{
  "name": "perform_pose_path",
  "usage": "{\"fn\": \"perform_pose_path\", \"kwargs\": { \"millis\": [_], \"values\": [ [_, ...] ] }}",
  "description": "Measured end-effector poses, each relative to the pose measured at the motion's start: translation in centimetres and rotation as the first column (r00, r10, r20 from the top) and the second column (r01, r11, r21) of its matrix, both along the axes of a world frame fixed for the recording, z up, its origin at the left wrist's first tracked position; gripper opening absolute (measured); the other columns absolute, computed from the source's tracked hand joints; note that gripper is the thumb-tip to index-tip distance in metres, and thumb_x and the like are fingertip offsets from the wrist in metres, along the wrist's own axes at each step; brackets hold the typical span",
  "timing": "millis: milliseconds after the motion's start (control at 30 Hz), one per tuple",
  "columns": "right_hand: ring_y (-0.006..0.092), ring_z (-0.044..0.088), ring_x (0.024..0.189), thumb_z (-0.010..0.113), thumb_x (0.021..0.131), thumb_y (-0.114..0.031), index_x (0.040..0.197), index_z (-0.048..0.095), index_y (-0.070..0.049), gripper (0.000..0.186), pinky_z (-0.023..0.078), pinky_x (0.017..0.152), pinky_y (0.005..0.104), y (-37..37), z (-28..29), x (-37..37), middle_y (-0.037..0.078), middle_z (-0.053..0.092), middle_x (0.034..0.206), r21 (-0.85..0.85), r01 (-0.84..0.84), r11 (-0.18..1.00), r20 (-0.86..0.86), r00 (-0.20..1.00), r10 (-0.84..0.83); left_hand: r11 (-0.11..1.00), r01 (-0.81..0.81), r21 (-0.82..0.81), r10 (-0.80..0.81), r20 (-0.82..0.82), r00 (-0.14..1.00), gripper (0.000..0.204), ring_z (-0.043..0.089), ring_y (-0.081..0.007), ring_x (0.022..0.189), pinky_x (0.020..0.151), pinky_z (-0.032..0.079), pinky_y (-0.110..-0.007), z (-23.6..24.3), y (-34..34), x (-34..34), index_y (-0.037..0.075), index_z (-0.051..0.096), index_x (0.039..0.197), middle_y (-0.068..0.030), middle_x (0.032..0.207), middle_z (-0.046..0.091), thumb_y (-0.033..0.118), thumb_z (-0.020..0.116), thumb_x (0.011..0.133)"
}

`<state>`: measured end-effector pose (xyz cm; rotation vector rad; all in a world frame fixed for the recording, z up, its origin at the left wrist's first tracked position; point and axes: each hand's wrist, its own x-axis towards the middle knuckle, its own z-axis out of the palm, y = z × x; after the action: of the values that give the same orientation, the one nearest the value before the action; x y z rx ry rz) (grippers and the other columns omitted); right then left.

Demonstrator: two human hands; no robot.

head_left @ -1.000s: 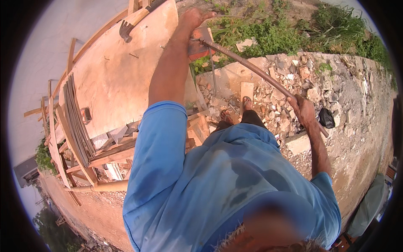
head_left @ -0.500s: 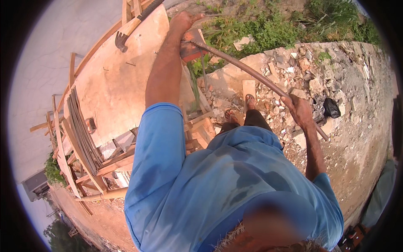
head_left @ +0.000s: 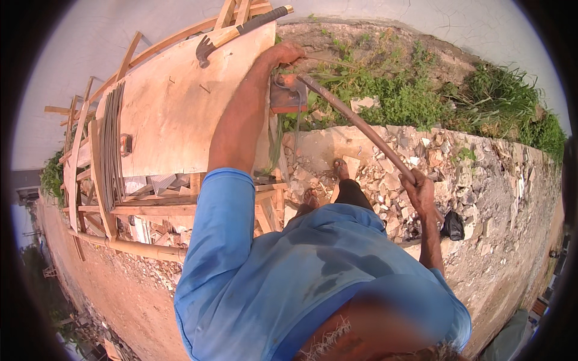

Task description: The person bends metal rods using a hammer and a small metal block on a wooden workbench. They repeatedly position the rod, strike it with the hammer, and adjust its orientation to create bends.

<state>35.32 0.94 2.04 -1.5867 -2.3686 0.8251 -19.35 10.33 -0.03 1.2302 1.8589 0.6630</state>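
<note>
My left hand [head_left: 288,52] grips a thin metal rod [head_left: 331,62] above an orange-and-dark metal fixture [head_left: 288,99] at the edge of the plywood board [head_left: 165,123]. My right hand [head_left: 418,192] is closed round a long rusty pipe [head_left: 364,126], which runs diagonally up to that fixture. A hooked piece of metal shows at the fixture, near the pipe's upper end. A claw hammer [head_left: 244,30] lies on the board's far edge, and a few nails stick up from the board.
A bundle of thin rods [head_left: 111,144] lies along the board's left side over a timber frame [head_left: 156,210]. Rubble [head_left: 385,156] surrounds my sandalled feet, with a black plastic bag [head_left: 453,225] at the right. Weeds [head_left: 415,96] grow beyond, along a pale wall.
The scene sits lower in the frame, showing more wall at the top. The pipe's lower end and my right hand have swung slightly left, the pipe now lying steeper.
</note>
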Motion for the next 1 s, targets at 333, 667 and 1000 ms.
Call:
{"fn": "perform_pose_path", "kwargs": {
  "millis": [333,667,1000],
  "values": [
    [0.0245,0.067,0.067,0.067,0.094,-0.039,0.120,0.068,0.002,0.048,0.052,0.064,0.0418,16.0,2.9,-19.2,0.014,0.069,0.074,0.065,-0.216,0.974,-0.315,0.922,0.225,0.915,-0.192,0.354,0.297,-0.273,0.915,0.044,0.066,-0.0292,0.082,0.078,0.051,-0.042,-0.3,-2.7,3.5,0.003,0.074,0.099,-0.0172,0.090,0.071,0.045,0.062,0.092],
    [0.0206,0.065,0.065,0.068,0.092,-0.030,0.097,0.070,0.002,0.033,0.050,0.062,0.0401,21.6,1.7,-30.3,0.011,0.067,0.070,-0.240,-0.569,0.786,-0.306,0.813,0.495,0.947,-0.250,0.200,0.281,-0.143,0.949,0.049,0.065,-0.0258,0.084,0.077,0.050,-0.041,1.0,-3.5,3.7,0.003,0.074,0.104,-0.0129,0.091,0.072,0.049,0.061,0.093],
    [0.0136,0.049,0.055,0.074,0.088,-0.036,0.086,0.067,-0.003,0.033,0.039,0.052,0.0352,23.7,-0.7,-31.3,0.001,0.053,0.062,-0.214,-0.635,0.742,-0.333,0.762,0.555,0.785,-0.380,0.489,0.529,-0.212,0.821,0.048,0.068,-0.0316,0.102,0.089,0.052,-0.044,5.6,-8.5,6.0,0.005,0.071,0.118,-0.0194,0.110,0.071,0.045,0.059,0.095]
  ]
}}
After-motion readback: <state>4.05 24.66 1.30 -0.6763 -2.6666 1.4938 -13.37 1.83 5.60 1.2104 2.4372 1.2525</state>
